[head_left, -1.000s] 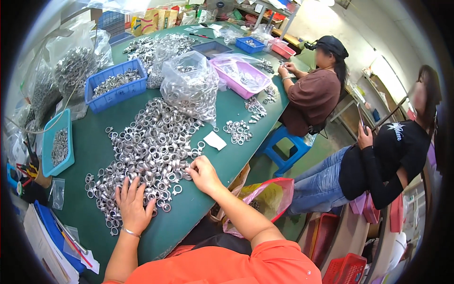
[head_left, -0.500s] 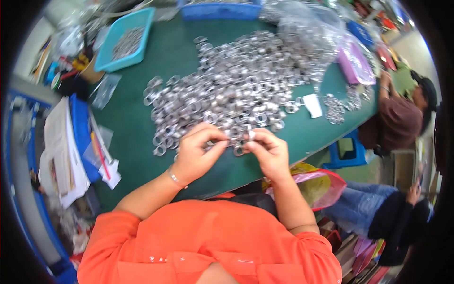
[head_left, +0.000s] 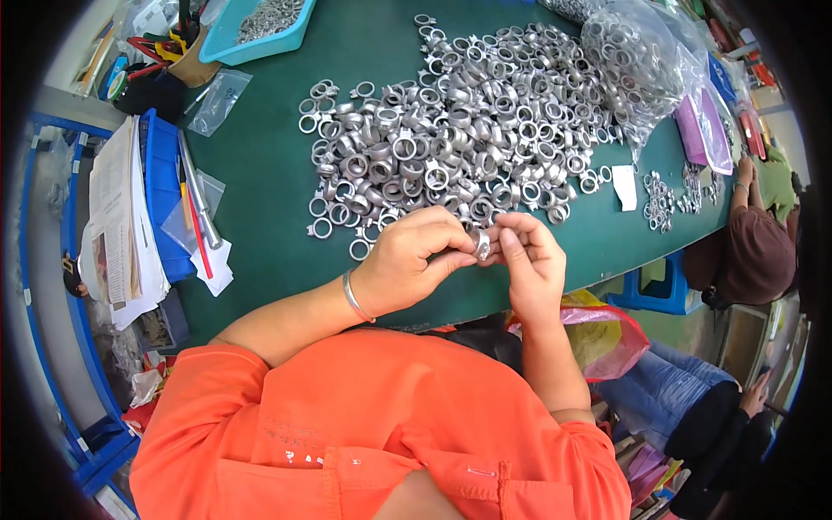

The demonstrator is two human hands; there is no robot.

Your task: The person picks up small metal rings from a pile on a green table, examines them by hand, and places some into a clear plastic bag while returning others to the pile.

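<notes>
Between my two hands is a small silver metal ring with a wider, patterned front. My left hand pinches its left side between thumb and forefinger. From the other side, the fingers of my right hand close on it, though its edge there is partly hidden. Just beyond both hands a large heap of similar grey metal rings spreads over the green table. A few rings lie loose at the heap's near left edge.
A turquoise tray of small metal parts stands at the far left. Papers and a blue bin line the left side. A plastic bag of rings, a pink basket and other people are to the right.
My hands have come together on one ring, level with the table's near side. The view has shifted, so the heap sits farther up and to the right.
</notes>
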